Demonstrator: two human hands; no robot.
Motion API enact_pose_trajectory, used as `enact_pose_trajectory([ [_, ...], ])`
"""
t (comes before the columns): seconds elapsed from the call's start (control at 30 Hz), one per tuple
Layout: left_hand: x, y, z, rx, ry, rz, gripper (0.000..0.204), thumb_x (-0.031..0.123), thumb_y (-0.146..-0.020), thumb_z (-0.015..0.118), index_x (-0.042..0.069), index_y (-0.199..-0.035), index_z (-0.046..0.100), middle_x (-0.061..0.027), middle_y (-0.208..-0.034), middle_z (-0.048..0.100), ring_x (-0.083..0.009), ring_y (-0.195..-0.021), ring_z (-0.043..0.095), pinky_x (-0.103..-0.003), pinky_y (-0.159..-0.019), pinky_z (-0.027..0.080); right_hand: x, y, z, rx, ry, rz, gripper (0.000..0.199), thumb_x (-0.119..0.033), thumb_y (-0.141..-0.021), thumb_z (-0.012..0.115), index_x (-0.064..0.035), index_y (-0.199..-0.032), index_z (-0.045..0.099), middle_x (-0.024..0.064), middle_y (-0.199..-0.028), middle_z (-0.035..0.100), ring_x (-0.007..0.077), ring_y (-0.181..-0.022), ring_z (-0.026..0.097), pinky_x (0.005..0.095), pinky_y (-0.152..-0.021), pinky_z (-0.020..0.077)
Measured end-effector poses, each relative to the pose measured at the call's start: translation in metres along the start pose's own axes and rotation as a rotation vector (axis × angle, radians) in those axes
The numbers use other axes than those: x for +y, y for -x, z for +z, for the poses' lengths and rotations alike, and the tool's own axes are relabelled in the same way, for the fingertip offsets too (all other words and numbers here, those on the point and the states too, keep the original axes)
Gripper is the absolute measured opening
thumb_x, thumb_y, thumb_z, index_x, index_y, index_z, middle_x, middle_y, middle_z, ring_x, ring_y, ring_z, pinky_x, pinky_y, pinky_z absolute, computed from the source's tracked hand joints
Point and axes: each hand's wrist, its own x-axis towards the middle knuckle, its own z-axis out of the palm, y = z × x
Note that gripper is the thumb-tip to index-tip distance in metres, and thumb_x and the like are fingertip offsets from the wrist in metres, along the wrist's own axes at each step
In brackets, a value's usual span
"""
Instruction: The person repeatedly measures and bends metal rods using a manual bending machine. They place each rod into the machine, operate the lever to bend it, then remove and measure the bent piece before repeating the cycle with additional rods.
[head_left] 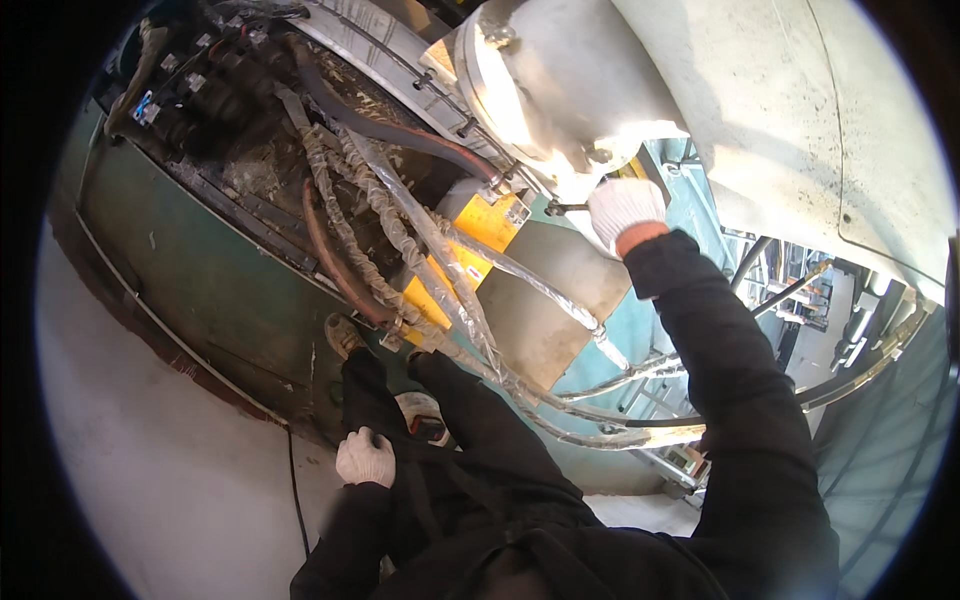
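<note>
My right hand (625, 212), in a white knit glove, is closed beside the lower edge of a large metal cylinder (590, 75). From its left side sticks the dark head of what looks like a wrench (568, 208); the rest is hidden in the glove. That head lies close to a thin rod along the cylinder's flange (497, 95), but I cannot tell whether they touch. My left hand (366, 458), also gloved, is curled near my left leg. A small dark spot shows at its fingers, and whatever it may hold is hidden.
Plastic-wrapped hoses (430, 235) cross in front of me, past a yellow block (470, 250). A greasy recess with dark fittings (215, 95) lies at the far left. My shoes (345, 335) stand by a green machine panel (220, 290). A pale curved housing (800, 120) rises on the right.
</note>
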Motion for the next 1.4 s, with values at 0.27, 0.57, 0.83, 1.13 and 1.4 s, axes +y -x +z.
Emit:
enact_pose_trajectory([
  [0.27, 0.001, 0.004, 0.004, 0.036, -0.029, 0.033, 0.012, 0.024, -0.09, 0.086, 0.013, -0.093, 0.081, -0.0126, -0.094, 0.079, -0.0392, -0.093, 0.079, -0.055, -0.083, 0.064, -0.023, -0.065, -0.033, -0.314, 0.069, -0.186, 0.031, -0.028, -0.109, 0.072, -0.0127, -0.122, 0.095, 0.0115, -0.122, 0.093, 0.0334, -0.116, 0.087, 0.0581, -0.095, 0.0628],
  [0.57, 0.01, 0.011, -0.002, -0.013, 0.01, -0.079, 0.013, 0.023, -0.095, 0.085, 0.011, -0.096, 0.081, -0.0129, -0.099, 0.08, -0.0391, -0.1, 0.079, -0.054, -0.09, 0.065, -0.061, -0.088, -0.066, -0.285, 0.209, -0.318, 0.031, -0.023, -0.113, 0.069, -0.0117, -0.127, 0.095, 0.0145, -0.123, 0.092, 0.0392, -0.113, 0.089, 0.0633, -0.087, 0.0685],
  [0.83, 0.006, 0.01, -0.001, 0.031, 0.007, -0.061, 0.012, 0.023, -0.096, 0.085, 0.011, -0.096, 0.081, -0.0128, -0.099, 0.08, -0.0387, -0.099, 0.079, -0.054, -0.09, 0.065, -0.072, -0.111, -0.076, -0.427, 0.275, -0.342, 0.033, -0.024, -0.113, 0.071, -0.0134, -0.135, 0.093, 0.0129, -0.132, 0.091, 0.0388, -0.121, 0.088, 0.0597, -0.094, 0.0694],
  [1.13, 0.002, 0.007, 0.0, 0.047, 0.018, -0.056, 0.012, 0.022, -0.095, 0.086, 0.012, -0.095, 0.08, -0.0127, -0.099, 0.08, -0.0389, -0.099, 0.079, -0.054, -0.088, 0.065, -0.076, -0.111, -0.071, -0.459, 0.296, -0.342, 0.037, -0.027, -0.116, 0.065, -0.014, -0.14, 0.091, 0.0136, -0.139, 0.089, 0.0393, -0.126, 0.086, 0.0585, -0.1, 0.0683],
  [1.4, 0.007, 0.002, -0.001, 0.053, 0.057, -0.072, 0.01, 0.021, -0.093, 0.085, 0.013, -0.094, 0.079, -0.014, -0.097, 0.078, -0.0431, -0.097, 0.077, -0.057, -0.087, 0.064, -0.024, -0.033, -0.011, -0.084, 0.044, -0.076, 0.025, -0.024, -0.104, 0.072, -0.0137, -0.107, 0.094, 0.0142, -0.103, 0.09, 0.035, -0.099, 0.087, 0.0531, -0.081, 0.0642],
])
